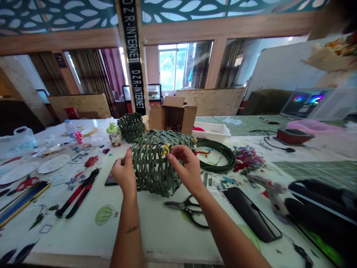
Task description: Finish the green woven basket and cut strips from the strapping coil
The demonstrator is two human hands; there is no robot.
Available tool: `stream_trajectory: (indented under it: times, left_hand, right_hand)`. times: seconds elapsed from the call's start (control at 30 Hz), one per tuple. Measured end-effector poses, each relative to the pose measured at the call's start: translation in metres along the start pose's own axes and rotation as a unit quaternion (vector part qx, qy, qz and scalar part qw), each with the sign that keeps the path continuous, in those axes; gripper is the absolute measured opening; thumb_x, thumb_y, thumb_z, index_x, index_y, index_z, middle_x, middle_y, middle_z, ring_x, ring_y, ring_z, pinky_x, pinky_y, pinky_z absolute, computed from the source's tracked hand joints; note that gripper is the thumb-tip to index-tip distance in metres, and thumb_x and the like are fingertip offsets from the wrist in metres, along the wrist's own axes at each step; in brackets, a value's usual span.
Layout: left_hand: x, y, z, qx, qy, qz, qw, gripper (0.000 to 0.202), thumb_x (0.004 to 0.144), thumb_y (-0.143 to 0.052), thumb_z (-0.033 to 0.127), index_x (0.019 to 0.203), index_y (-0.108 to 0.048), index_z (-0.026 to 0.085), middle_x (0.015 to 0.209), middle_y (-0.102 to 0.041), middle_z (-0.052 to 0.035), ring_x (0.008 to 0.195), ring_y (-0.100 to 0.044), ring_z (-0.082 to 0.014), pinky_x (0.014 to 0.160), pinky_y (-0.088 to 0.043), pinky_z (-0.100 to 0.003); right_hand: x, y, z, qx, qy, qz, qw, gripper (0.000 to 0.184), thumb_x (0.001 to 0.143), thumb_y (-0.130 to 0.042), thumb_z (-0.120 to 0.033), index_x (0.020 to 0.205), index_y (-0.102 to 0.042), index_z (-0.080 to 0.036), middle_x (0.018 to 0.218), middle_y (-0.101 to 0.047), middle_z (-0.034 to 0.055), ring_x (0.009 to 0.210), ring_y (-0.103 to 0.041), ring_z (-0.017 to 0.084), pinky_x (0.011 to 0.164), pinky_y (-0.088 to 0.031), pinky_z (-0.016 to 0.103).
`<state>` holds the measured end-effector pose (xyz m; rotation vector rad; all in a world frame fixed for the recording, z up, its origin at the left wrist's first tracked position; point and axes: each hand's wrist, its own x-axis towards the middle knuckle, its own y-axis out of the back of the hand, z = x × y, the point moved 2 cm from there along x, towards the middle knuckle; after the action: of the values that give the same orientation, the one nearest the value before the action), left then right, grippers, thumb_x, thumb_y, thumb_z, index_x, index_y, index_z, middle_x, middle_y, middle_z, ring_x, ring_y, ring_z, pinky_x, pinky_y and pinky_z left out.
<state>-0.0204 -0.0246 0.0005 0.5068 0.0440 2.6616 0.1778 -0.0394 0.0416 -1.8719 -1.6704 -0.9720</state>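
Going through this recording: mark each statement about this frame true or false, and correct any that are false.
1. The left hand and right hand are both on the green woven basket. True.
2. The right hand holds a glue gun. False: it is on the basket, and the glue gun rests on the table off to the right.
3. The black-handled scissors lie on the table, held by neither hand. True.
4. The cardboard box is closed. False: its flaps stand open.
5. A coil of dark green wire lies to the right of the basket. True.
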Motion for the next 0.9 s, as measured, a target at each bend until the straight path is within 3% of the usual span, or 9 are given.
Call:
stream_trajectory:
  times: [0.07,0.13,0.33,0.4,0.53,0.63,0.7,0.8,0.9]
  left_hand:
    - [-0.001,0.001,0.001,-0.002,-0.002,0.0,1.0,0.049,0.066,-0.056,0.064,0.056,-0.06,0.017,0.044,-0.044,0.0035,0.049,-0.041,-0.0131,0.054,-0.037,-0.026]
    - [-0.002,0.001,0.001,-0.007,-0.001,0.002,1.0,0.049,0.065,-0.056,0.065,0.055,-0.059,0.017,0.043,-0.042,0.0039,0.048,-0.04,-0.013,0.053,-0.036,-0.026]
    - [0.0,0.001,-0.001,-0.015,0.013,0.01,1.0,0.051,0.063,-0.057,0.066,0.054,-0.058,0.017,0.042,-0.04,0.0045,0.048,-0.039,-0.0125,0.052,-0.035,-0.025]
    - [0.001,0.002,-0.003,-0.014,0.016,0.011,1.0,0.05,0.063,-0.057,0.066,0.053,-0.059,0.017,0.042,-0.039,0.0044,0.048,-0.039,-0.0126,0.051,-0.035,-0.025]
    - [0.003,0.002,-0.009,-0.02,0.021,0.012,0.999,0.049,0.064,-0.058,0.064,0.055,-0.061,0.016,0.044,-0.041,0.0037,0.049,-0.04,-0.0129,0.05,-0.035,-0.025]
    - [0.005,0.001,-0.013,-0.031,0.034,0.004,0.999,0.048,0.063,-0.059,0.064,0.056,-0.062,0.016,0.045,-0.044,0.0035,0.049,-0.04,-0.0129,0.05,-0.035,-0.025]
    - [0.005,0.0,-0.012,-0.034,0.032,0.0,0.999,0.049,0.063,-0.059,0.064,0.056,-0.061,0.016,0.045,-0.043,0.0036,0.049,-0.04,-0.0127,0.05,-0.035,-0.025]
    - [0.006,-0.002,-0.007,-0.049,0.028,0.011,0.998,0.048,0.063,-0.059,0.063,0.054,-0.06,0.016,0.045,-0.042,0.004,0.049,-0.038,-0.0119,0.05,-0.034,-0.025]
    - [0.004,-0.001,-0.002,-0.082,0.045,0.02,0.995,0.047,0.063,-0.062,0.061,0.054,-0.06,0.015,0.044,-0.042,0.0047,0.049,-0.038,-0.0111,0.049,-0.034,-0.024]
  right_hand:
    - [0.001,-0.004,0.001,0.014,0.007,-0.008,1.0,0.018,0.076,-0.065,-0.025,0.092,-0.059,-0.02,0.08,-0.06,0.0013,0.068,-0.057,0.014,0.063,-0.049,0.027]
    - [0.002,-0.009,0.001,-0.005,0.035,0.005,0.999,0.008,0.077,-0.065,-0.023,0.084,-0.061,-0.02,0.079,-0.06,0.0017,0.068,-0.056,0.014,0.062,-0.049,0.026]
    - [-0.001,-0.016,0.003,-0.101,0.17,0.02,0.98,0.008,0.083,-0.055,-0.012,0.079,-0.058,-0.019,0.078,-0.059,0.0046,0.073,-0.056,0.015,0.066,-0.049,0.029]
    - [-0.005,-0.016,0.006,-0.157,0.267,-0.008,0.951,0.014,0.083,-0.05,-0.007,0.086,-0.058,-0.018,0.082,-0.061,0.0072,0.076,-0.056,0.017,0.069,-0.05,0.031]
    - [-0.008,-0.012,0.013,-0.237,0.462,-0.073,0.852,0.017,0.083,-0.048,-0.005,0.085,-0.058,-0.02,0.086,-0.064,0.007,0.075,-0.058,0.017,0.064,-0.051,0.03]
    - [-0.005,-0.012,0.013,-0.222,0.521,-0.121,0.815,0.017,0.083,-0.05,-0.007,0.079,-0.057,-0.022,0.086,-0.064,0.0036,0.073,-0.059,0.016,0.06,-0.05,0.028]
    - [-0.002,-0.011,0.011,-0.162,0.463,-0.106,0.865,0.017,0.084,-0.048,-0.007,0.081,-0.056,-0.022,0.085,-0.063,0.004,0.074,-0.059,0.016,0.062,-0.051,0.029]
    - [0.001,-0.011,0.011,-0.038,0.247,-0.04,0.967,0.013,0.085,-0.048,-0.011,0.081,-0.055,-0.021,0.079,-0.059,0.0035,0.075,-0.058,0.016,0.067,-0.051,0.031]
    - [-0.001,-0.01,0.015,0.056,0.081,-0.034,0.995,0.007,0.087,-0.049,-0.019,0.086,-0.055,-0.022,0.081,-0.058,0.0022,0.068,-0.059,0.013,0.06,-0.052,0.027]
